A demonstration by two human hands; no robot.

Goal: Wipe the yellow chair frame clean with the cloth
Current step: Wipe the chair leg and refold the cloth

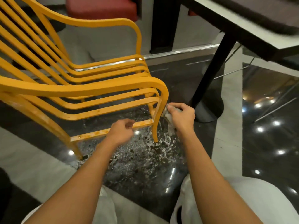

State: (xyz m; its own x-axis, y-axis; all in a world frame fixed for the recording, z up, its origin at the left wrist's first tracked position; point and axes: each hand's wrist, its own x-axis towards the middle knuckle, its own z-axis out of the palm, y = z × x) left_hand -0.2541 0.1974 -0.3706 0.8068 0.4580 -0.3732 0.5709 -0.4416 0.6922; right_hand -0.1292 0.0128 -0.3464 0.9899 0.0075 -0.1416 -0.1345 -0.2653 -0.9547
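Observation:
A stack of yellow metal chairs (84,88) fills the left and centre, seen from the side. Its low side rail (97,133) is stained and worn. My left hand (122,130) is curled around that rail near its front end. My right hand (182,116) grips a crumpled grey cloth (169,120) and holds it against the front leg (159,113), just below the bend of the armrest. Part of the cloth hangs down under my palm.
A dark table (252,26) reaches over the upper right, its black pedestal leg (208,81) and round base close behind my right hand. A red seat (102,7) stands at the top. The glossy dark floor (140,159) is speckled with wet dirt. My pale trousers (242,201) show below.

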